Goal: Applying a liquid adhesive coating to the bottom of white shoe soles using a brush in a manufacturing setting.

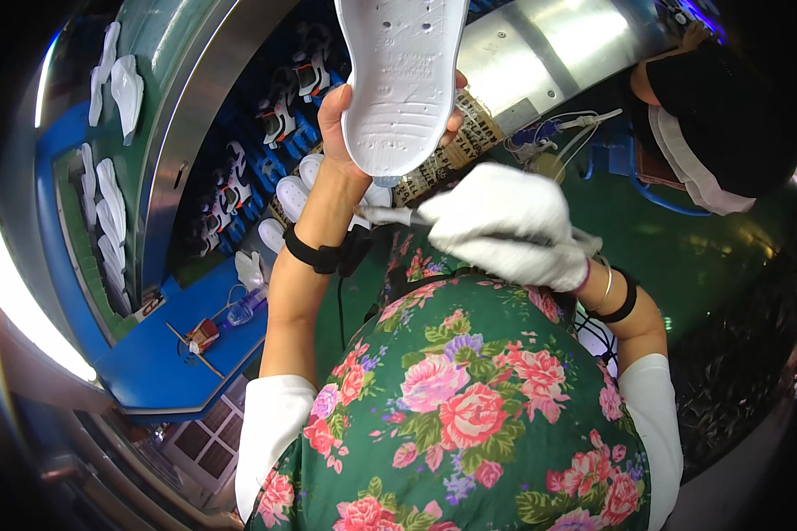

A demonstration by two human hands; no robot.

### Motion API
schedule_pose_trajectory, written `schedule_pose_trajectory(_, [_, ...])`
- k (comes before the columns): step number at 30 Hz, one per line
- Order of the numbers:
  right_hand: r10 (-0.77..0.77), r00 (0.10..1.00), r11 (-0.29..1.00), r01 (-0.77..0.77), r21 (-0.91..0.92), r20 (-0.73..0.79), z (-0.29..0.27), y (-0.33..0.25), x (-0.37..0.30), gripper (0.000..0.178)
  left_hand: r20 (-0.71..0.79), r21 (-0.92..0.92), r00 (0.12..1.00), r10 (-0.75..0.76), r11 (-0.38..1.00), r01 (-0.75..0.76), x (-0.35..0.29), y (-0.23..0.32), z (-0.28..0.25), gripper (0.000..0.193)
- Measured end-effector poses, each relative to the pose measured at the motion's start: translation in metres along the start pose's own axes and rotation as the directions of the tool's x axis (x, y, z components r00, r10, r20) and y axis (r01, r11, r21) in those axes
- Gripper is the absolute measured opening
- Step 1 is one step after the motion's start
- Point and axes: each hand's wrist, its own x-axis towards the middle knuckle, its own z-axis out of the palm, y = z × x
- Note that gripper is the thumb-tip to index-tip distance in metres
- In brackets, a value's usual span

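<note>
My bare left hand point(335, 133) grips a white foam shoe sole point(403, 97), its thumb on the left edge and fingertips showing past the right edge. The sole is held up, its ridged and dotted face toward me, and its far end runs out of view. Below it and to the right, my right hand point(509, 226) wears a white glove and is closed round a slim pale tool point(394, 215) that sticks out leftward. The tool's tip lies by my left wrist, and its kind is hard to make out. It appears apart from the sole.
Several white shoe pieces point(294, 196) lie beyond my left forearm. Shoe forms point(279, 111) fill blue racks. More white soles point(109, 212) rest on a green surface at left. A purple bottle point(243, 307) stands on a blue table point(150, 372). Another person point(708, 115) is at right.
</note>
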Motion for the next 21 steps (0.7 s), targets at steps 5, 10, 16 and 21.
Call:
schedule_pose_trajectory(5, [0.050,0.999,0.988,-0.052,-0.142,-0.015,-0.006,-0.005,0.008,0.015,-0.074,0.030,0.997,0.005,1.000,-0.003,0.000,0.000,0.003,0.100])
schedule_pose_trajectory(10, [0.274,0.955,0.949,-0.249,0.194,-0.115,-0.019,0.000,0.012,0.013,-0.232,-0.194,0.973,-0.009,0.980,-0.037,-0.014,-0.018,-0.009,0.087])
schedule_pose_trajectory(16, [-0.205,0.974,0.860,0.132,-0.492,-0.097,-0.070,0.022,0.060,0.019,-0.291,-0.364,0.953,-0.087,0.931,-0.026,-0.023,-0.043,0.008,0.078])
schedule_pose_trajectory(21, [-0.203,0.979,0.706,0.158,-0.690,0.017,-0.063,0.025,0.057,0.025,-0.246,-0.376,0.967,-0.067,0.926,-0.032,-0.025,-0.049,0.006,0.078])
